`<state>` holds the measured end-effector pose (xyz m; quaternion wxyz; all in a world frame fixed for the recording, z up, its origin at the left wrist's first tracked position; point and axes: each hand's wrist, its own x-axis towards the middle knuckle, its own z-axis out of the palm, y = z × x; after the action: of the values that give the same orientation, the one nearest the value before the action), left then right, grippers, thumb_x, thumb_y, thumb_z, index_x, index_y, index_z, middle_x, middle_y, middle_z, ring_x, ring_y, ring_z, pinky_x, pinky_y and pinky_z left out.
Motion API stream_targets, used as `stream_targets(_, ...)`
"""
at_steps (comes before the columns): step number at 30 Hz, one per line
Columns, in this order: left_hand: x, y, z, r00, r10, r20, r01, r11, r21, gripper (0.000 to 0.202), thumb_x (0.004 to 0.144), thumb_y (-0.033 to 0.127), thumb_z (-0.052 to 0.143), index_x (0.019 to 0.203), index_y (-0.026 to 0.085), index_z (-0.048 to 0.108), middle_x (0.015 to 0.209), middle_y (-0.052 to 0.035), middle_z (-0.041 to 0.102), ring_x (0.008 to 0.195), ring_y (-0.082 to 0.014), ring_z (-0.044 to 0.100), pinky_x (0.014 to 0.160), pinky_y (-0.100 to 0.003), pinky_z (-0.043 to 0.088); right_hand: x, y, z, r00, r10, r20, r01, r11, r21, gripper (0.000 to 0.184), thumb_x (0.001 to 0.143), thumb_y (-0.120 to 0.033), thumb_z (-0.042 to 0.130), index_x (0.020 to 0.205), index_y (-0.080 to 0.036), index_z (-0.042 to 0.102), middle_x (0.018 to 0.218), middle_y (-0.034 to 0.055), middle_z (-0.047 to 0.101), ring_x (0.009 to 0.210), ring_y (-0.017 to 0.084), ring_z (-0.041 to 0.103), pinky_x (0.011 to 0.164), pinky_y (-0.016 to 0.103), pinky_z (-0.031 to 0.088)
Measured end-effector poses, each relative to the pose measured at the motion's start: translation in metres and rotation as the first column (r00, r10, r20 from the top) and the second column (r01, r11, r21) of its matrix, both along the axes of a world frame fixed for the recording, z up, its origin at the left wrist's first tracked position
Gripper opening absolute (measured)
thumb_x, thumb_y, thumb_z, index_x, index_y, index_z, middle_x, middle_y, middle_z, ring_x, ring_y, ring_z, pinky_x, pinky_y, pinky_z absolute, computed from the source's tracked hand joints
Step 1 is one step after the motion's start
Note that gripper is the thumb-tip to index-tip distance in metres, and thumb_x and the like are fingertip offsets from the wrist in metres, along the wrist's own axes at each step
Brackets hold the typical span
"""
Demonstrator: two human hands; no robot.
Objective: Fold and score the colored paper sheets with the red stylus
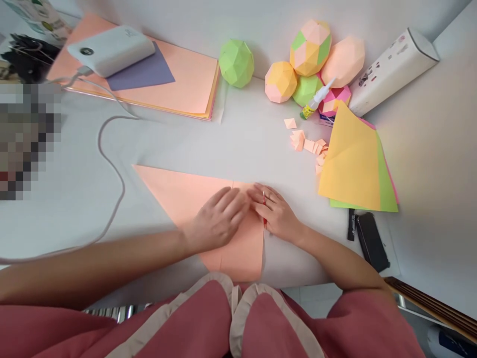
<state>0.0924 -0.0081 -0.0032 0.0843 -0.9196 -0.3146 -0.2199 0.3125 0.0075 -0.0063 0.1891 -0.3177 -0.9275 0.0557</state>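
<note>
A large peach paper sheet lies on the white table with its long pointed corner to the left. Crease lines run across it near the middle. My left hand rests on the paper, its fingers bent and close together, pressed by the sheet's upper right part; they are slightly blurred. At the right edge of the sheet is my right hand, its thumb and forefinger meeting the paper close to my left fingertips. A slim red-handled tool shows between its fingers. Most of the tool is hidden, so its kind is unclear.
Small peach paper pieces lie beyond my right hand. Behind are faceted paper balls and a glue bottle. Coloured sheets and a black phone-like object lie right. A power bank sits on stacked paper; its cable trails left.
</note>
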Motion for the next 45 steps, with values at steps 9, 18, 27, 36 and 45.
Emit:
stream_targets(9,-0.001,0.0,-0.013,0.99,-0.126,0.07,0.138,0.965,-0.222,0.043,0.087,0.003,0.04,0.129,0.001,0.052,0.137,-0.0195,0.054,0.136,-0.0321,0.042,0.11,-0.05,0.04,0.008,-0.007,0.012,0.997,-0.08,0.009,0.076,0.973,0.219,0.02,0.087,-0.004,0.056,0.101,-0.014,0.067,0.11,0.0116,0.073,0.117,0.025,0.062,0.093,0.041,0.057)
stream_targets(18,-0.003,-0.002,-0.006,0.995,-0.074,0.073,0.09,0.962,-0.259,0.041,0.086,0.007,0.043,0.124,0.0,0.056,0.135,-0.0232,0.054,0.139,-0.0362,0.035,0.111,-0.05,0.039,0.007,-0.008,0.015,0.997,-0.074,0.014,0.071,0.987,0.141,0.02,0.087,-0.004,0.055,0.102,-0.008,0.068,0.114,0.0144,0.071,0.119,0.029,0.06,0.095,0.044,0.056)
stream_targets(27,-0.003,-0.002,-0.005,0.995,-0.078,0.061,0.092,0.951,-0.296,0.041,0.087,0.005,0.043,0.125,0.002,0.055,0.133,-0.022,0.054,0.139,-0.0376,0.034,0.109,-0.051,0.041,0.006,-0.019,0.016,0.994,-0.098,0.057,0.092,0.99,0.103,0.021,0.088,-0.005,0.055,0.104,-0.01,0.067,0.117,0.0157,0.069,0.126,0.027,0.055,0.1,0.044,0.053)
stream_targets(36,-0.003,0.0,-0.003,0.993,-0.092,0.079,0.111,0.952,-0.286,0.039,0.086,0.0,0.042,0.123,-0.003,0.053,0.132,-0.0271,0.052,0.135,-0.0418,0.038,0.104,-0.057,0.045,0.014,-0.003,0.011,0.987,-0.063,-0.148,0.061,0.998,-0.017,0.02,0.087,-0.004,0.056,0.102,-0.013,0.066,0.111,0.0123,0.072,0.116,0.025,0.062,0.087,0.042,0.057)
stream_targets(45,-0.005,0.002,-0.002,0.991,-0.104,0.082,0.123,0.951,-0.284,0.038,0.084,-0.003,0.047,0.122,-0.004,0.054,0.13,-0.0276,0.053,0.135,-0.0409,0.039,0.105,-0.057,0.046,0.021,0.019,0.01,0.91,-0.141,-0.389,-0.002,0.938,-0.346,0.025,0.086,-0.002,0.059,0.105,-0.018,0.064,0.104,0.0075,0.072,0.11,0.018,0.064,0.091,0.036,0.059)
